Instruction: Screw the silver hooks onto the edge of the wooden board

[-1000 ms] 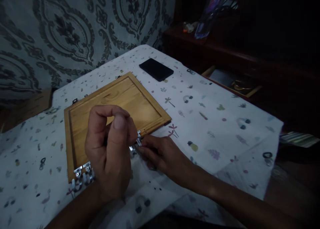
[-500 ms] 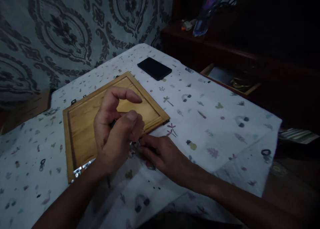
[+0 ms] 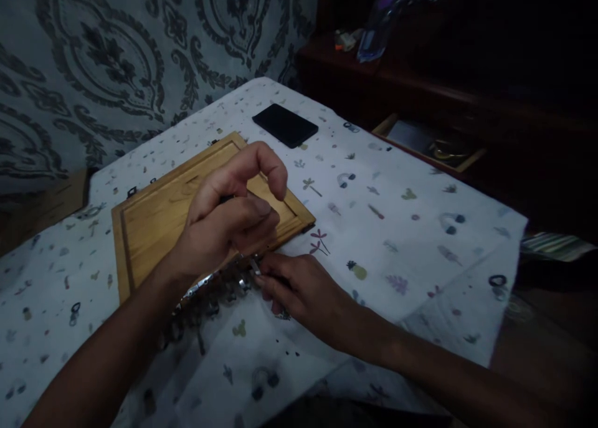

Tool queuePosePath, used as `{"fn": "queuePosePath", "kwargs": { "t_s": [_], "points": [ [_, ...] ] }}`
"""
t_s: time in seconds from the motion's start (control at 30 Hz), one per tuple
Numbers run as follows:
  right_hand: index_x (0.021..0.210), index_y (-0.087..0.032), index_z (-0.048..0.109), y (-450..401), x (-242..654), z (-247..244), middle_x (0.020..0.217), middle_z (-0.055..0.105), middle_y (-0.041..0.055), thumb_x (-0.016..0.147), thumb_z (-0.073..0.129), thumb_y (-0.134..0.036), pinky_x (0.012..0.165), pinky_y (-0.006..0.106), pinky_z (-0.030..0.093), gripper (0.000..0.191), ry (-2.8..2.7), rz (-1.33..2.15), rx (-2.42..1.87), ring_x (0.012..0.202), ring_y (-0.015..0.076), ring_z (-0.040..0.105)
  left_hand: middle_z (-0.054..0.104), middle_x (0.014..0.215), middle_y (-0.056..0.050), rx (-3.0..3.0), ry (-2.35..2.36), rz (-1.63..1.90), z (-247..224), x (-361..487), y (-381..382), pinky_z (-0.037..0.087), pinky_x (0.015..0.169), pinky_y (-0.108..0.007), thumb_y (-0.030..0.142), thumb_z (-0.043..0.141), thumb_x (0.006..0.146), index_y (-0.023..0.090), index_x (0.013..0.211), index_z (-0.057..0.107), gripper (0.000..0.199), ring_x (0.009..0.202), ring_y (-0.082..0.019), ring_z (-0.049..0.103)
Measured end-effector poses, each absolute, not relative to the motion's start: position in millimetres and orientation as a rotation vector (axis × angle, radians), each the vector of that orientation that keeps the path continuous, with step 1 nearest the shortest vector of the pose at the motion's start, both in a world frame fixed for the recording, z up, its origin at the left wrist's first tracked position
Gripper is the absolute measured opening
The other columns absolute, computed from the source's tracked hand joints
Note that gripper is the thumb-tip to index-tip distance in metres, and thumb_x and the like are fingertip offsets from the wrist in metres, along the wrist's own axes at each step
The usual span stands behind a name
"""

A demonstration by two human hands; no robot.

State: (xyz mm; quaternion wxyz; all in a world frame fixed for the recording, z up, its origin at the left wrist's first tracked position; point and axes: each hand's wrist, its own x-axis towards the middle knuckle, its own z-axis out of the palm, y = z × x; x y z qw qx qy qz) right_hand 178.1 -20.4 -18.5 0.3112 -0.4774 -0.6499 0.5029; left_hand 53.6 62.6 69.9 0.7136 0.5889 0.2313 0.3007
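A framed wooden panel (image 3: 163, 204) lies on the patterned white cloth. Over its near right part is my left hand (image 3: 233, 210), index finger curled, the other fingers folded in; something dark shows between them, too hidden to name. My right hand (image 3: 299, 285) is at the panel's near edge, thumb and fingers pinched on a small shiny metal piece (image 3: 255, 265). Along that near edge runs a row of metal hardware (image 3: 200, 286), partly covered by my left wrist. Several small dark bits (image 3: 286, 352) lie on the cloth near my right forearm.
A black phone (image 3: 286, 126) lies on the cloth (image 3: 397, 228) behind the panel. At the far right stands a dark wooden cabinet with an open drawer (image 3: 427, 142). A clear bottle (image 3: 374, 38) is on the cabinet. Brown cardboard (image 3: 51, 204) is at the left edge.
My left hand has risen and moved slightly right, its index finger now curling downward. More of the metal hardware shows along the near edge. My right hand has barely moved.
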Motion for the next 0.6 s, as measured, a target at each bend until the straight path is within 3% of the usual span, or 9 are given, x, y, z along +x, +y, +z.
{"fn": "queuePosePath", "kwargs": {
  "t_s": [0.13,0.3,0.47,0.6],
  "points": [
    [0.07,-0.018,0.051,-20,177,-19,0.056,0.058,-0.0039,0.093,0.049,-0.023,0.053,0.021,0.04,0.023,-1.678,1.37,-1.218,0.049,0.0099,0.059,0.021,0.042,0.012,1.342,0.499,0.702,68,54,61,0.019,0.035,-0.016,0.013,0.053,0.08,0.022,0.077,0.05,0.009,0.033,-0.003,0.014],
    [0.069,-0.019,0.049,-19,175,-14,0.054,0.057,-0.0039,0.091,0.049,-0.017,0.054,0.021,0.042,0.022,-1.65,1.396,-1.23,0.049,0.0105,0.058,0.037,0.046,0.008,1.438,0.728,1.108,64,58,49,0.027,0.037,-0.019,0.023,0.058,0.087,0.02,0.079,0.053,0.011,0.037,-0.006,0.031],
    [0.07,-0.019,0.05,-19,176,-15,0.054,0.057,-0.0046,0.092,0.05,-0.017,0.056,0.022,0.039,0.022,-1.673,1.353,-1.191,0.05,0.0098,0.055,0.026,0.044,0.007,1.268,0.87,1.484,83,61,29,0.014,0.035,-0.021,0.019,0.045,0.094,0.02,0.068,0.049,0.027,0.036,-0.006,0.017],
    [0.071,-0.019,0.05,-19,176,-17,0.054,0.058,-0.0047,0.092,0.052,-0.017,0.055,0.022,0.036,0.021,-1.672,1.347,-1.204,0.049,0.0096,0.054,0.028,0.043,0.006,1.234,0.952,1.555,87,60,22,0.013,0.037,-0.023,0.016,0.041,0.094,0.02,0.067,0.05,0.029,0.037,-0.007,0.019]
  ]
}}
